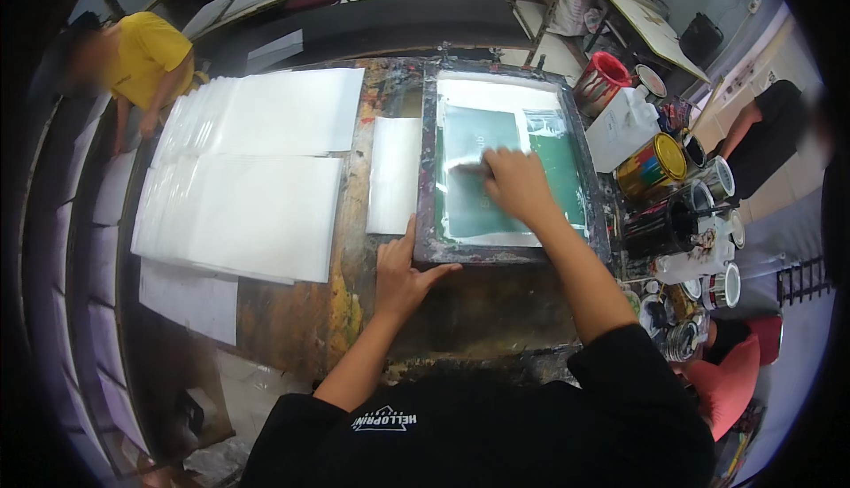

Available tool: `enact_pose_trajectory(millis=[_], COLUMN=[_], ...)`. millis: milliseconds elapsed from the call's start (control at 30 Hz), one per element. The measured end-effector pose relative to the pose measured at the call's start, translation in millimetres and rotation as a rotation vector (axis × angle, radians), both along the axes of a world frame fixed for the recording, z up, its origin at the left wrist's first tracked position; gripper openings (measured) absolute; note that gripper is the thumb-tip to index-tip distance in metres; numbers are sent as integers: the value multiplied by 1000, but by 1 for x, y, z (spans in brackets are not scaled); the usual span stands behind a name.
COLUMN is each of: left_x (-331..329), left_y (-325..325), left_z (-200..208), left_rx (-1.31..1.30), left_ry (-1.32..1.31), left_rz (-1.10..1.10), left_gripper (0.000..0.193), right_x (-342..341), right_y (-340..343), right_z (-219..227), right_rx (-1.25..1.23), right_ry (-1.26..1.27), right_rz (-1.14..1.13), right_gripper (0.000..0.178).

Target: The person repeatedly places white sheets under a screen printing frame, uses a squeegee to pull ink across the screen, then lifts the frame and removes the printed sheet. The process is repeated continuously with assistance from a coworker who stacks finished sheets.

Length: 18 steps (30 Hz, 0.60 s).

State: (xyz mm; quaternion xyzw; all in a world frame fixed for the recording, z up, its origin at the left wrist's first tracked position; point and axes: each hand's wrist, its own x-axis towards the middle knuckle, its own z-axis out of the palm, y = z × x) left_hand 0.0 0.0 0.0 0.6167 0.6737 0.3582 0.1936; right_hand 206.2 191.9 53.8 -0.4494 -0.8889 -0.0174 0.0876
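Observation:
A screen printing frame [427, 213] with a dark, paint-spotted border lies flat on the worktable. Its mesh [482, 213] is green, with white patches around the edges. At the frame's near left corner, my left hand [403, 271] presses with thumb and fingers spread apart. Over the middle of the mesh, my right hand [516, 182] is closed, its fingers bent downward. A small dark, blurred shape pokes out to the left of those fingers; its kind cannot be made out. Left of the frame, partly covered by its edge, lies a stack of white sheets [392, 174].
Large stacks of white sheets [239, 213] cover the table's left part. Paint cans [651, 169] and a white jug [620, 129] crowd the right edge. A person in a yellow shirt [150, 58] stands far left by racks; other people are at the right.

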Motion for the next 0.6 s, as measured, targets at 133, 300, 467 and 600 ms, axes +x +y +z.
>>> enact_pose_trajectory(millis=[133, 300, 467, 600], left_x=[0, 16, 19, 11], left_y=[-5, 13, 47, 31], left_z=[3, 21, 91, 54], left_rx=[63, 304, 421, 145], left_ry=[3, -505, -485, 288], left_rz=[8, 28, -14, -33], left_gripper=[109, 103, 110, 107], right_x=[15, 12, -5, -15], right_y=[-98, -120, -63, -28], right_z=[33, 82, 152, 193], right_rx=[-63, 200, 555, 546], right_ry=[-11, 199, 297, 310], right_rz=[16, 51, 23, 14], right_gripper=[39, 48, 58, 70])
